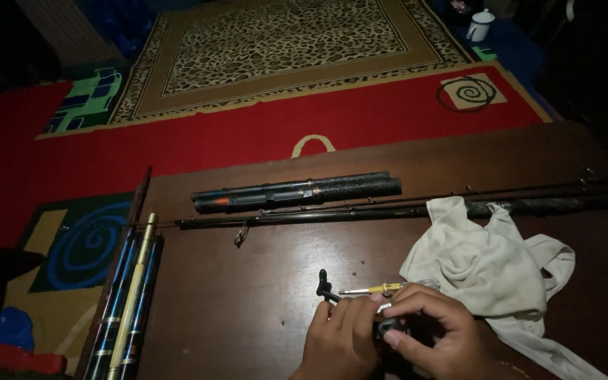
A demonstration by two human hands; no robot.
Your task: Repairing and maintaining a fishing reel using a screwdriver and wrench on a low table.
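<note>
Both my hands meet at the bottom of the head view over a small dark fishing reel (390, 328). My left hand (339, 341) grips its left side, where a black crank handle (324, 283) sticks out. My right hand (434, 331) curls over the reel from the right, fingers closed on it. A thin yellow-handled tool (374, 288) lies just above my fingers, touching them or nearly so. The reel's body is mostly hidden by my fingers.
A crumpled pale cloth (487, 264) lies right of my hands on the brown wooden table (248, 302). Dark fishing rod sections (297, 191) lie across the table's far side. More rods, blue and gold (131, 295), run along the left edge. Red patterned carpet and a white kettle (480, 24) lie beyond.
</note>
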